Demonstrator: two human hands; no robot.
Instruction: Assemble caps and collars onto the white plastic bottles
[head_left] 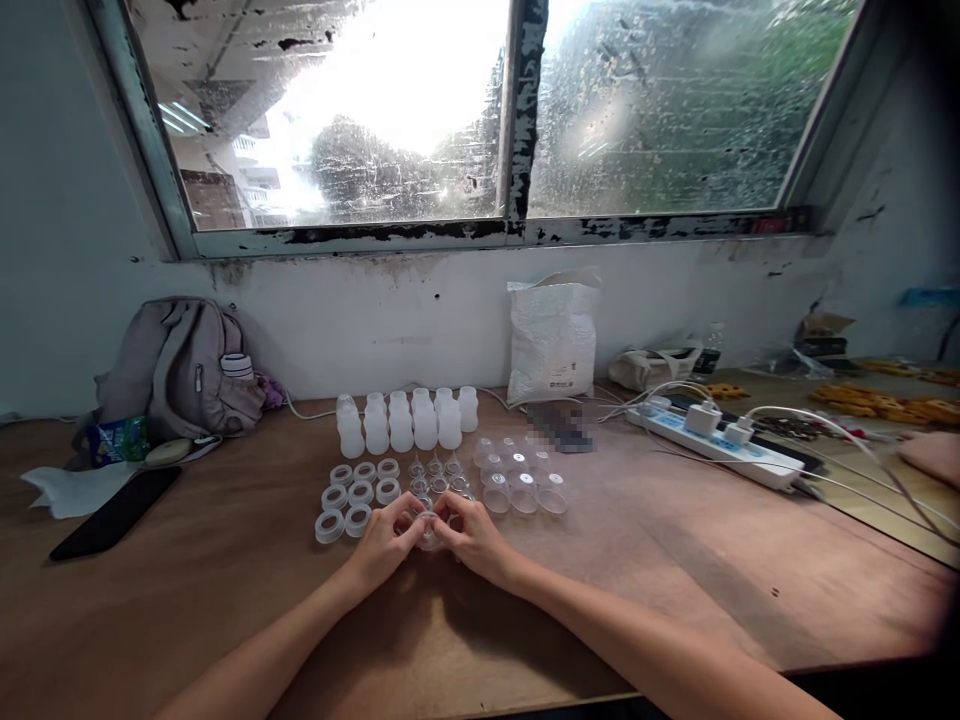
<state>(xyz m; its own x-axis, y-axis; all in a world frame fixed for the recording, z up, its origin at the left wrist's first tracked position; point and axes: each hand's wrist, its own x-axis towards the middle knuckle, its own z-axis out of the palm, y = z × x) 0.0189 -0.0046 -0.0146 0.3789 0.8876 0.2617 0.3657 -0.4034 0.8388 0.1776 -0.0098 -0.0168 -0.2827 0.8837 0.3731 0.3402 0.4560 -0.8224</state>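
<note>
Near the front of the table, my left hand [393, 530] and my right hand [466, 532] meet with fingers pinched on a translucent bottle ring [429, 540]. Fingers cover much of it, and I cannot make out whether a teat sits inside. Just beyond my fingertips stand clear bottle teats [436, 468] in short rows. White screw rings [361, 492] lie in rows to the left of my left hand. Clear domed caps [524, 484] stand in rows beyond my right hand. Frosted baby bottles [401, 425] stand upright behind the rings and teats.
A dark phone [116, 512], white tissue [71, 488] and grey backpack [184, 370] are at left. A white bag [553, 340] leans against the wall. At right lies a power strip [720, 445] with cables; another person's hand [930, 458] shows at the right edge.
</note>
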